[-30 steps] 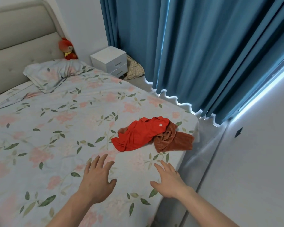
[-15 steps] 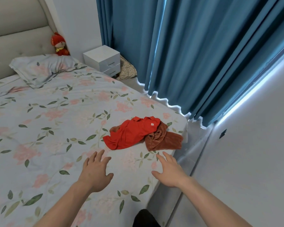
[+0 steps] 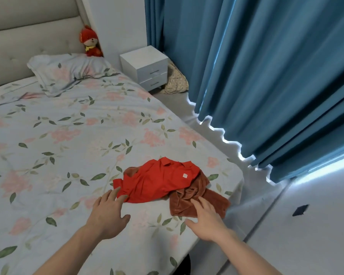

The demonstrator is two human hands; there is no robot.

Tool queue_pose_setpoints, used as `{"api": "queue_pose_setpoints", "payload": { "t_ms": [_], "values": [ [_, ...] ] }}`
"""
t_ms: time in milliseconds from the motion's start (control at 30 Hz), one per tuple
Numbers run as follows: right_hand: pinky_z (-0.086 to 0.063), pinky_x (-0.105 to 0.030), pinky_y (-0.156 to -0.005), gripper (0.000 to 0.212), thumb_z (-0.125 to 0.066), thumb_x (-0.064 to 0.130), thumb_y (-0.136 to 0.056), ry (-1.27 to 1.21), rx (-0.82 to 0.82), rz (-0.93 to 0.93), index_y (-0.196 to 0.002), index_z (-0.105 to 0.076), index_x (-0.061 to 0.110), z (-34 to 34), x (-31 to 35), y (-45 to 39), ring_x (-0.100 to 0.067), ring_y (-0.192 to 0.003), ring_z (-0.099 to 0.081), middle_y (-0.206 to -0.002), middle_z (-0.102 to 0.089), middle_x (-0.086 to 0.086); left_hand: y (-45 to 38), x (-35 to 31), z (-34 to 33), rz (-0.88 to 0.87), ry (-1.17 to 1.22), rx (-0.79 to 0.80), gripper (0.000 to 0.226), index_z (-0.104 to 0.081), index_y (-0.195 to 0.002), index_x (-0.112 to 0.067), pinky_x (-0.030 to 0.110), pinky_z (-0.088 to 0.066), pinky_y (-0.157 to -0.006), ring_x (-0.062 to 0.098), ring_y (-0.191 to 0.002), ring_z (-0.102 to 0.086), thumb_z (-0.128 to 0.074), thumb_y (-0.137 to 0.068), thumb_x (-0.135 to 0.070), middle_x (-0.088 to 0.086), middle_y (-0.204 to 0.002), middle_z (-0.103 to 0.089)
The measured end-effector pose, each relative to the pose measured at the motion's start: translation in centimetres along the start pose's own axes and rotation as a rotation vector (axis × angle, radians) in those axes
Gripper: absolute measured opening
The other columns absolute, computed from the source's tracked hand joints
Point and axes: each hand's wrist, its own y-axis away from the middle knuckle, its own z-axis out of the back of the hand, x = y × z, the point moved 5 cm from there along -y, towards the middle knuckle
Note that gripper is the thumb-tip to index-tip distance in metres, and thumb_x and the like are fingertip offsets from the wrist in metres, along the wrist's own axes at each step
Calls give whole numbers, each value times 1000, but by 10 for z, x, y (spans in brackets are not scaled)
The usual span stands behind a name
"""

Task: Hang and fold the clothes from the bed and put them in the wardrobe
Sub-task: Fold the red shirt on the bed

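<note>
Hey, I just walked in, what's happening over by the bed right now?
A person is reaching with both hands for two crumpled garments near the corner of the floral bed. The left hand, fingers spread, is at the edge of the red shirt. The right hand, also open, is over the brown fleecy garment, which lies partly under the shirt. Neither piece is gripped or lifted yet, so nothing has been folded or hung.
</note>
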Motion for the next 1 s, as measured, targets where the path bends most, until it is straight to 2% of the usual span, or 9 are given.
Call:
{"api": "queue_pose_setpoints", "payload": {
  "t_ms": [267, 400, 633, 733, 833, 867, 933, 1000],
  "values": [
    [-31, -48, -124, 82, -53, 55, -96, 35, 114, -25, -165, -17, 30, 42, -82, -148, -31, -156, -20, -174, -8, -1, -99, -69, -14, 118, 64, 60, 66, -37, -152, -37, 43, -26, -123, 24, -154, -17, -56, -91, -55, -4, -168, -19],
    [-34, -46, -121, 81, -52, 48, -99, 28, 90, -27, -166, -14, 24, 44, -90, -219, -34, -153, -25, -171, -13, -7, -134, -74, -25, 142, 48, 82, 65, -38, -152, -36, 43, -25, -123, 23, -154, -16, -57, -92, -53, -4, -168, -17],
    [-37, -53, -117, 85, -54, 53, -100, 46, 9, -79, -166, -7, 27, 32, -80, -321, -38, -150, -27, -169, -14, -13, -163, -57, -48, 191, -16, 76, 65, -37, -152, -37, 43, -24, -123, 23, -155, -16, -56, -92, -53, -4, -168, -17],
    [-38, -53, -115, 91, -61, 50, -100, -169, 11, -247, -166, -2, 30, 22, -86, -358, -42, -150, -29, -169, -11, -18, -167, -45, -58, 209, -40, 76, 65, -37, -152, -38, 42, -24, -123, 23, -154, -17, -56, -92, -54, -5, -168, -17],
    [-46, -51, -112, 106, -74, 36, -95, -642, -18, -492, -166, 2, 16, 2, -99, -381, -45, -140, -46, -162, -32, -25, -170, -37, -65, 223, -55, 87, 65, -36, -152, -39, 42, -24, -122, 22, -154, -17, -56, -92, -55, -5, -168, -17],
    [-46, -49, -113, 105, -76, 32, -93, -740, -38, -524, -165, -2, 9, -2, -100, -386, -44, -138, -49, -159, -38, -26, -171, -36, -66, 228, -58, 95, 65, -36, -152, -39, 42, -23, -122, 22, -155, -17, -56, -92, -54, -5, -168, -16],
    [-43, -44, -115, 84, -73, 29, -95, -779, -61, -504, -160, -28, 0, -5, -94, -391, -42, -138, -51, -155, -47, -25, -169, -31, -66, 243, -55, 105, 63, -36, -152, -39, 42, -23, -122, 22, -155, -16, -56, -93, -53, -5, -168, -16],
    [-44, -43, -113, 60, -66, 31, -98, -747, -91, -418, -149, -51, 3, 0, -79, -387, -41, -135, -53, -149, -56, -21, -166, -28, -63, 263, -25, 109, 63, -37, -151, -39, 42, -23, -122, 22, -155, -16, -57, -93, -53, -5, -168, -17]
  ]
}}
